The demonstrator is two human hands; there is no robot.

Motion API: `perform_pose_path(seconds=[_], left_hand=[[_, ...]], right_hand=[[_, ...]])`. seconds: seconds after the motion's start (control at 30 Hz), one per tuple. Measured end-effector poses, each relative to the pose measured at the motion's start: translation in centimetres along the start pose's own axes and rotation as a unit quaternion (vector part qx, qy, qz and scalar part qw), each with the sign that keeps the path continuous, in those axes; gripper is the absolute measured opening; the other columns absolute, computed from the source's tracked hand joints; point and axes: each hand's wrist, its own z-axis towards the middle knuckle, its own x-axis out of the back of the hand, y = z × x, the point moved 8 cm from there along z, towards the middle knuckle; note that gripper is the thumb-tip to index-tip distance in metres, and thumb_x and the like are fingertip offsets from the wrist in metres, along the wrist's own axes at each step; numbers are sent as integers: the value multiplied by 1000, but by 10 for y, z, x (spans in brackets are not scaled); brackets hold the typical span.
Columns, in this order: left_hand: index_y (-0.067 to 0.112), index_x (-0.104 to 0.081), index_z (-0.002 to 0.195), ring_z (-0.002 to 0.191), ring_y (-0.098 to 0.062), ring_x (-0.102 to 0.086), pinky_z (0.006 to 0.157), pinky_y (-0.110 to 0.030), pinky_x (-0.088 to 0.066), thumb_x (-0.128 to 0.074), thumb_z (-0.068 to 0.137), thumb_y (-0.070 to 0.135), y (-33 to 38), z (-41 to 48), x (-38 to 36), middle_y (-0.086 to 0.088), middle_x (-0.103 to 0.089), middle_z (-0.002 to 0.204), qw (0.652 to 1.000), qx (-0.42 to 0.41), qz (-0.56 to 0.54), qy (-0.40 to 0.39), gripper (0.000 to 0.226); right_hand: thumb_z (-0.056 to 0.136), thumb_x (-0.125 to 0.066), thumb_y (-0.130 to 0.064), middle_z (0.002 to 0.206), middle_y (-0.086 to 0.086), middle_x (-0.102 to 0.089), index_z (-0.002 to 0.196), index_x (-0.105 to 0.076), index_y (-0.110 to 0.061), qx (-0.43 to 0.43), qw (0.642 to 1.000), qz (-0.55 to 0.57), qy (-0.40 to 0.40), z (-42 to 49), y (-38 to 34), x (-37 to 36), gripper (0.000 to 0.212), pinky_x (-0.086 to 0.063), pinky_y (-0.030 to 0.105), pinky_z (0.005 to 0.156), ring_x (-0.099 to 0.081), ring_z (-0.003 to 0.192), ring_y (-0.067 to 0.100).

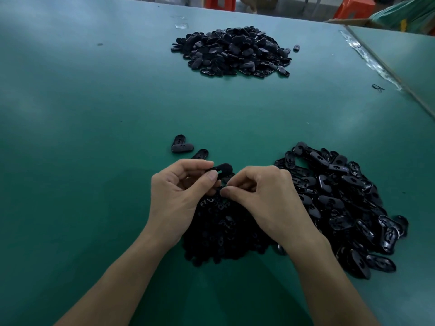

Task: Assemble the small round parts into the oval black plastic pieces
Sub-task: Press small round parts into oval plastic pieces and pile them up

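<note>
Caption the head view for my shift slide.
Left hand pinches an oval black piece, right hand curled close beside it, above a pile of small round parts.

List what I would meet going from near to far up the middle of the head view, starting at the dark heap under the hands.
Heap of small round parts → oval piece pinched in the left hand → three loose oval pieces → far pile of oval pieces → red stools at the back.
</note>
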Motion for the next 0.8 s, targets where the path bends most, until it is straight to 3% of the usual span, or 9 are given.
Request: perform_pose_path(seconds=[0.17, 0.27, 0.4, 0.5, 0.6, 0.67, 0.8], left_hand=[[19, -77, 88, 71, -19, -73, 66, -21, -57, -76, 77, 15, 1, 0, 0, -10, -75, 79, 1000, -2, 3, 2, 11], [19, -77, 88, 70, -18, -73, 67, -21, -57, -77, 77, 15, 0, 0, 0, -9, -75, 79, 1000, 1, -2, 4, 11], [20, -77, 88, 71, -18, -73, 67, -21, -57, -77, 77, 16, 0, 0, 0, -9, -76, 80, 1000, -1, 0, 3, 12], [20, -77, 88, 72, -18, -73, 67, -21, -57, -77, 77, 16, 0, 0, 0, -8, -76, 81, 1000, -2, 1, 4, 12], [19, -77, 89, 73, -19, -73, 67, -21, -57, -76, 78, 17, 0, 0, 0, -9, -76, 81, 1000, -3, 2, 3, 12], [19, -77, 90, 73, -20, -73, 67, -22, -57, -76, 78, 17, 0, 0, 0, -9, -76, 82, 1000, -3, 4, 2, 12], [20, -77, 90, 74, -20, -74, 68, -22, -57, -76, 79, 17, 0, 0, 0, -8, -76, 82, 1000, -3, 11, 1, 11]], right_hand=[[86, -76, -39, 57, -14, -62, 80, -75, -24, 8, 1000, -20, -2, 0, -1, -3, 17, -46, 23, 56, -57, 58, 3], [88, -75, -33, 67, -13, -67, 82, -73, -24, 5, 1000, -18, -2, 0, -1, -1, 11, -55, 29, 67, -62, 69, 3], [89, -73, -17, 81, -13, -71, 92, -77, -24, 14, 1000, -19, -5, 0, -5, 1, 8, -55, 20, 79, -66, 79, -1], [91, -70, -11, 89, -14, -74, 105, -79, -24, 15, 1000, -21, -11, 0, -6, 2, 21, -51, 9, 80, -67, 82, -5], [90, -71, -10, 84, -16, -73, 100, -80, -22, 7, 1000, -22, -6, 1, -2, 5, 18, -48, 4, 76, -66, 81, -7], [89, -72, -11, 75, -15, -71, 91, -77, -24, -3, 1000, -14, -2, 1, 2, 8, 14, -50, 8, 71, -66, 73, -3], [91, -72, -17, 70, -7, -71, 82, -65, -27, -15, 1000, -3, 11, 2, 6, 15, 15, -59, 32, 71, -68, 67, 4]])
